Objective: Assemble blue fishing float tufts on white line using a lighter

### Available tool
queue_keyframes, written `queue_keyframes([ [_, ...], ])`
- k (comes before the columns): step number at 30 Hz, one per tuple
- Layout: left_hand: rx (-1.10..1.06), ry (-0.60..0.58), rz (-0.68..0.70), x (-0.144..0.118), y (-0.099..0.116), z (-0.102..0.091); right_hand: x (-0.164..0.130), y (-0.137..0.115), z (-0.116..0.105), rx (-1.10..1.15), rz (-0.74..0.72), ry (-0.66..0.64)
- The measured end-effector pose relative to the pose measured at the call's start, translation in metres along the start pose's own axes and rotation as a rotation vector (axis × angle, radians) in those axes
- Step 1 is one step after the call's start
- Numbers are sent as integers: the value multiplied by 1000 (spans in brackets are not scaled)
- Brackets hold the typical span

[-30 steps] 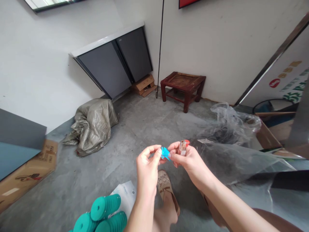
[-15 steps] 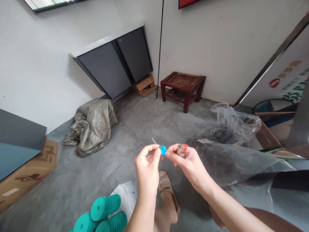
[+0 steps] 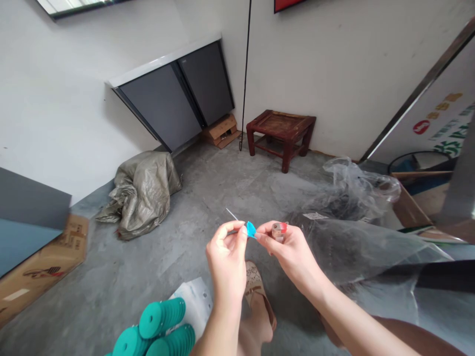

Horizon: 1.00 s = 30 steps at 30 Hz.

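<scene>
Small bright-blue piece (image 3: 251, 229), glossy plastic-looking, roughly wedge/fan shaped, pinched between both hands in mid-air above the floor, centre of view. Left hand (image 3: 226, 252) fingers (image 3: 242, 232) pressed together on its left edge; a thin pale strand (image 3: 232, 214), thread or wire, can't tell, sticks up-left from that pinch. Right hand (image 3: 287, 247) thumb and forefinger pinch the blue piece's right edge; the other fingers curl around a lighter (image 3: 279, 230), translucent body, red cap, small cylinder shape. Below the hands a beige woven shoe (image 3: 256, 287) on grey rough concrete floor (image 3: 208, 193). Teal ribbed discs (image 3: 161, 316) stacked in rolls at bottom left, lying on a white sheet (image 3: 196, 299). Crumpled grey woven sack (image 3: 143, 190) left; clear crinkled plastic bag (image 3: 356, 193) right; dark red wooden stool (image 3: 282, 129) by the white wall; flattened cardboard (image 3: 40, 267) far left.
</scene>
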State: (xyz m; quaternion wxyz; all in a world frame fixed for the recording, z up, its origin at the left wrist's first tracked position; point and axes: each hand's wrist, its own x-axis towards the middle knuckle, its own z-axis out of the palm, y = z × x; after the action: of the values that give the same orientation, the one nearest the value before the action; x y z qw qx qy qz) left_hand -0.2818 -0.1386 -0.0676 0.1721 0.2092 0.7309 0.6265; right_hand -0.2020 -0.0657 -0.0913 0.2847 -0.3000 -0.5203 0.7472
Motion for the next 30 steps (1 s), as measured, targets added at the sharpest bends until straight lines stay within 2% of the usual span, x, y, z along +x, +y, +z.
queue_keyframes([
  [12, 38, 13, 11, 1, 0, -2, 0, -4, -2, 40, -3, -21],
  [21, 163, -10, 138, -6, 4, 1, -1, -3, 0, 42, 5, -21],
  [30, 169, -12, 145, -5, 4, 0, 1, -3, -3, 46, -3, -3],
])
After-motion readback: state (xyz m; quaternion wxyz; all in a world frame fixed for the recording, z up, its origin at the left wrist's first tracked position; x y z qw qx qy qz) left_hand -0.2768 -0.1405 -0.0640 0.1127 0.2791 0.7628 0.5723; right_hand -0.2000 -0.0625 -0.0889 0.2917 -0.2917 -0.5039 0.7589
